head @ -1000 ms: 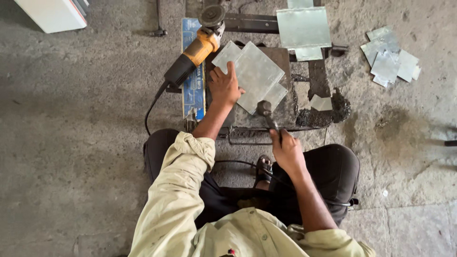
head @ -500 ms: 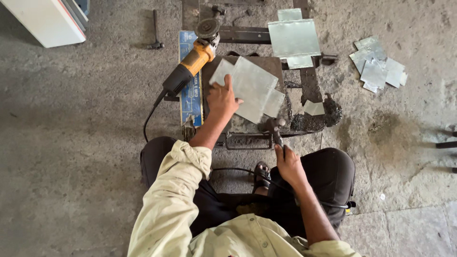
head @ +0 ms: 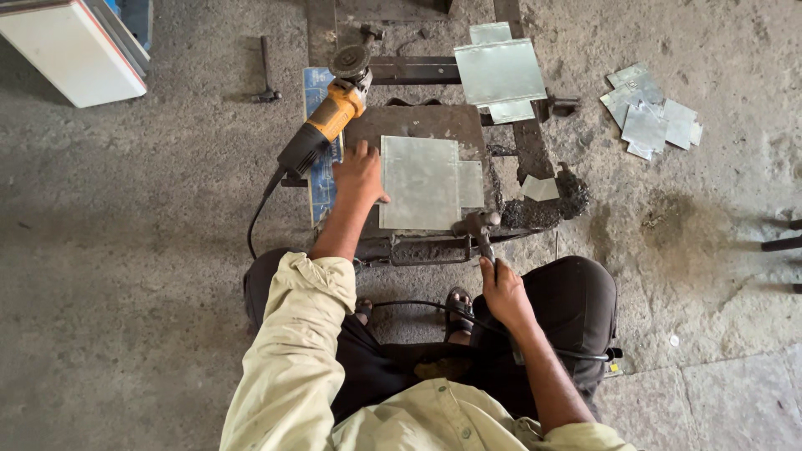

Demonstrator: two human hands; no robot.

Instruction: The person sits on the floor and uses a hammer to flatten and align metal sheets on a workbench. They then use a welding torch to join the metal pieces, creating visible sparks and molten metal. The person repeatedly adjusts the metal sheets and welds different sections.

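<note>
Steel sheet [head: 420, 182] under left hand [head: 359, 173]; right hand [head: 501, 292] w/ hammer [head: 479, 230].

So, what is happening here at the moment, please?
A person sits low on the concrete floor over a dark metal work block. The left hand presses flat on the left edge of a notched sheet-metal piece that lies on the block. The right hand grips the handle of a hammer, whose head rests at the sheet's near right corner. A yellow angle grinder lies unused beside the left hand. A similar sheet lies beyond, and a pile of cut pieces to the right.
</note>
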